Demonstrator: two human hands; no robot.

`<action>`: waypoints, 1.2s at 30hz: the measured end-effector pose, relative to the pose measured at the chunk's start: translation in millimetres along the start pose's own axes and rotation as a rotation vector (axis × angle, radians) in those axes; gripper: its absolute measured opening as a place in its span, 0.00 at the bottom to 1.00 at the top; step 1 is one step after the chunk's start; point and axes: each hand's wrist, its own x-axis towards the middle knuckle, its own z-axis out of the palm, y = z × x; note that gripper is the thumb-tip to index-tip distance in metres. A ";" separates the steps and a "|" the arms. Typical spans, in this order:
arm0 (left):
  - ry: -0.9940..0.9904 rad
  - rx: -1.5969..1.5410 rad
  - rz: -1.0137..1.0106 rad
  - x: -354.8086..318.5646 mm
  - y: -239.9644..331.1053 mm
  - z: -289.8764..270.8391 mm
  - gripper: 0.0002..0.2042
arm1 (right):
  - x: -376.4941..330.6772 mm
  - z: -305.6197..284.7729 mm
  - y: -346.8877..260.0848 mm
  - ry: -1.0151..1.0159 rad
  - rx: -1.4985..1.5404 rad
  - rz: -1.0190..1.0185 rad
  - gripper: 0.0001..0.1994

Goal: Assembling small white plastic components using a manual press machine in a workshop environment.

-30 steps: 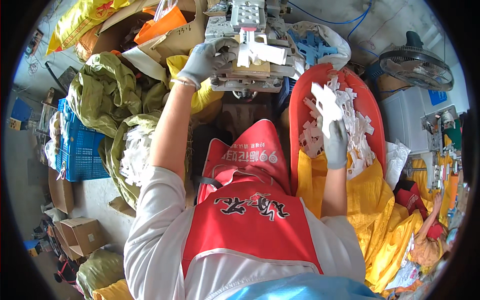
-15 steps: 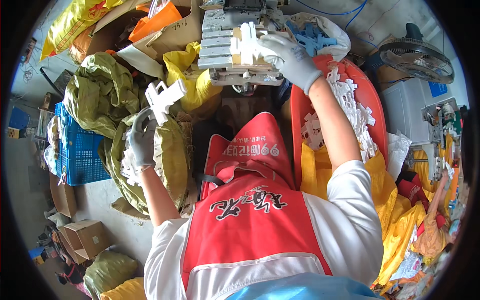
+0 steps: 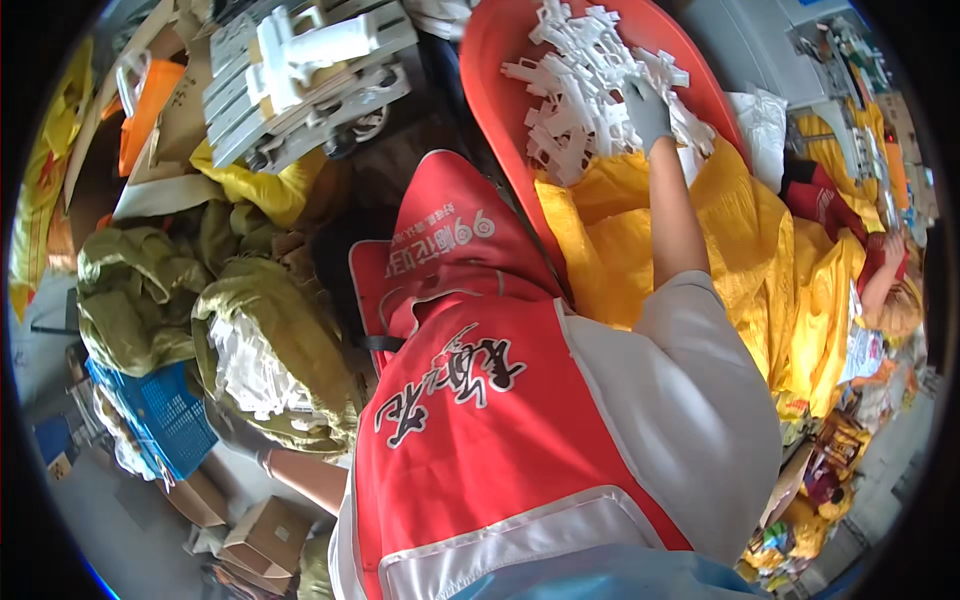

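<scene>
Station Layout: Two Hands, One Part on the Machine, Two Bulk Stocks

Hands: two, both in grey gloves. The right hand (image 3: 650, 112) is at the heap of white pistol-shaped parts (image 3: 575, 105) inside one red tub (image 3: 488, 60), forward and to the right. Its fingers point into the heap; whether they are open or closed on a part cannot be told. The left hand (image 3: 238, 436) is low at the left, between one blue crate (image 3: 178, 425) and one open green sack (image 3: 310, 325). It is dim and partly blurred; its grip state cannot be told.

Machine: one grey slatted machine (image 3: 228, 110) stands forward and to the left. One white part (image 3: 325, 45) of the same shape lies on top of it, with neither hand touching it.

Stock: white pieces occupy two containers, the tub and the sack. The pieces in the sack (image 3: 250, 370) and those in the tub overlap too closely for an exact count.

Surroundings: one yellow sheet (image 3: 690, 245) drapes over the near end of the tub, below the right forearm. One orange bag (image 3: 150, 110) is at the upper left. One red apron (image 3: 470, 420) covers the wearer's front.
</scene>
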 end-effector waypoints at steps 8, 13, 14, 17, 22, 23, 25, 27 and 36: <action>-0.201 0.394 0.153 -7.7 57.8 42.8 0.13 | -42.8 104.0 47.1 -0.243 -0.510 -0.218 0.17; -0.333 0.342 0.146 -12.0 82.3 66.8 0.13 | -42.7 128.3 15.4 -0.666 -1.125 -0.292 0.19; -0.339 0.327 0.141 -12.2 85.0 70.9 0.13 | -39.6 141.3 39.9 -0.657 -1.099 -0.339 0.20; -0.331 0.341 0.101 -18.9 79.9 65.1 0.13 | -36.3 117.8 -26.6 -0.476 -0.790 -0.438 0.20; -0.324 0.288 0.068 -18.8 74.5 75.1 0.14 | -43.8 82.0 -23.5 -0.212 -0.024 -0.145 0.18; -0.337 0.325 0.089 -17.8 79.9 78.7 0.13 | -46.0 81.2 -4.1 -0.253 -0.052 -0.126 0.17; -0.323 0.354 0.106 -15.8 93.5 89.5 0.13 | -66.3 98.0 39.2 -0.256 -0.171 0.085 0.19; -0.328 0.347 0.255 -9.0 109.8 107.0 0.11 | -79.6 104.7 76.3 -0.353 -0.358 0.064 0.20; -0.385 0.025 0.461 17.2 187.8 160.8 0.11 | -73.1 114.9 58.2 -0.519 -0.360 0.077 0.22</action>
